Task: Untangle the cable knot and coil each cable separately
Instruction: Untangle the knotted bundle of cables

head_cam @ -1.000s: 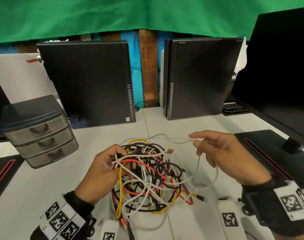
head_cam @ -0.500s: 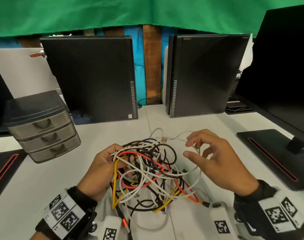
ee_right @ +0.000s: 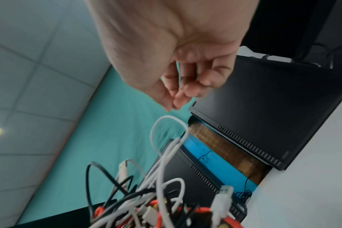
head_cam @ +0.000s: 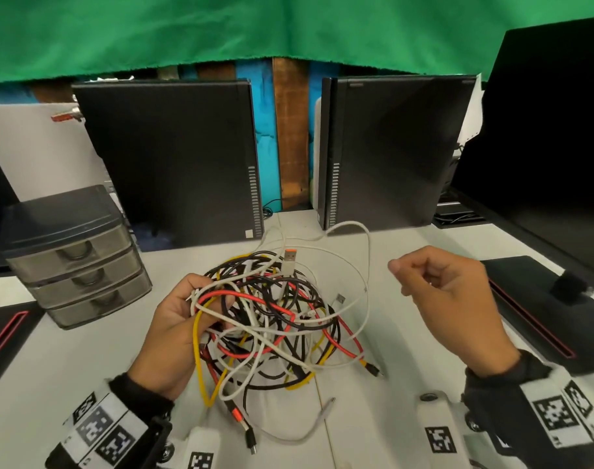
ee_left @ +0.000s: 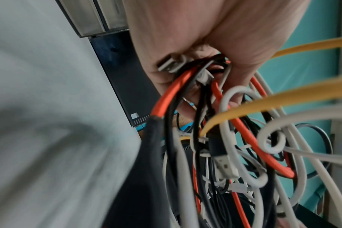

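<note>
At the far left a grey three-drawer organizer (head_cam: pixel 75 255) sits on the white table (head_cam: pixel 424 350). Right of it, the left hand (head_cam: pixel 173 330) grips the left side of the cable knot (head_cam: pixel 275 319), its fingers curled round a bunch of red, black, white and yellow strands and holding the tangle up off the table. A white cable (head_cam: pixel 356 252) arcs out of the knot's far right side as a free loop. Further right, the right hand (head_cam: pixel 447 299) hovers apart from the knot, fingers loosely curled and holding nothing; the wrist view shows the white loop just below the fingertips (ee_right: pixel 178 101), untouched. The risk from here is tightening: tugging that loop while the left hand clamps many strands together would likely cinch the crossings, or snag a USB plug (head_cam: pixel 289 262) inside the mass.
</note>
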{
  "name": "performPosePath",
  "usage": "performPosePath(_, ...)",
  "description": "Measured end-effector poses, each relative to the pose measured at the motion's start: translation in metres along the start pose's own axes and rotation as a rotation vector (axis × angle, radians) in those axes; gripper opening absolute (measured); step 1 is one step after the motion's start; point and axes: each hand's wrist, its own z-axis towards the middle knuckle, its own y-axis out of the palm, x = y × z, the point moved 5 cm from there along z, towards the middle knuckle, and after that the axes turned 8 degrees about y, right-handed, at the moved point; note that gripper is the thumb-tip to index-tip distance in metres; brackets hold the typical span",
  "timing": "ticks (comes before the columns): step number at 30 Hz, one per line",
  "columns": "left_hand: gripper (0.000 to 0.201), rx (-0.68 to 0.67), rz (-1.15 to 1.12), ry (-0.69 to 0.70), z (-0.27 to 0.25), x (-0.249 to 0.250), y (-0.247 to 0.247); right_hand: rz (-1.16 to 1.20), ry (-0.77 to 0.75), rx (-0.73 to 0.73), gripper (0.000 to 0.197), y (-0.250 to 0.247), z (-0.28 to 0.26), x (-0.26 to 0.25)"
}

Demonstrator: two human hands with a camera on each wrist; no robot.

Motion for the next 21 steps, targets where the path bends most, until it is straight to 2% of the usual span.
performPosePath(3, 0.007, 0.029, -0.017, 0.018, 0.002, 0.002, -0.006, -0.02, 0.108, -0.062, 0.023, 0.004, -0.002, 0.009)
performPosePath(9, 0.014, 0.024, -0.023, -0.008, 0.003, 0.0, -0.009, -0.022, 0.117, -0.042, 0.04, 0.015, -0.02, -0.012)
performPosePath(11, 0.015, 0.015, -0.01, -0.008, 0.003, 0.0, -0.009, 0.036, 0.197, -0.099, 0.044, 0.022, -0.024, -0.012)
performPosePath(13, 0.008, 0.016, -0.023, -0.014, 0.002, -0.003, -0.009, 0.106, 0.334, -0.159, 0.038, 0.03, -0.024, -0.002)
performPosePath(15, 0.004, 0.01, -0.041, -0.016, 0.002, -0.004, -0.008, 0.155, 0.421, -0.201, 0.022, 0.037, -0.025, 0.007)
performPosePath(17, 0.005, 0.002, -0.034, -0.014, 0.003, -0.004, -0.008, 0.155, 0.432, -0.281, 0.017, 0.042, -0.026, 0.011)
performPosePath(21, 0.017, 0.002, -0.008, -0.002, 0.005, -0.001, -0.011, 0.234, 0.427, -0.579, 0.026, 0.055, -0.033, 0.005)
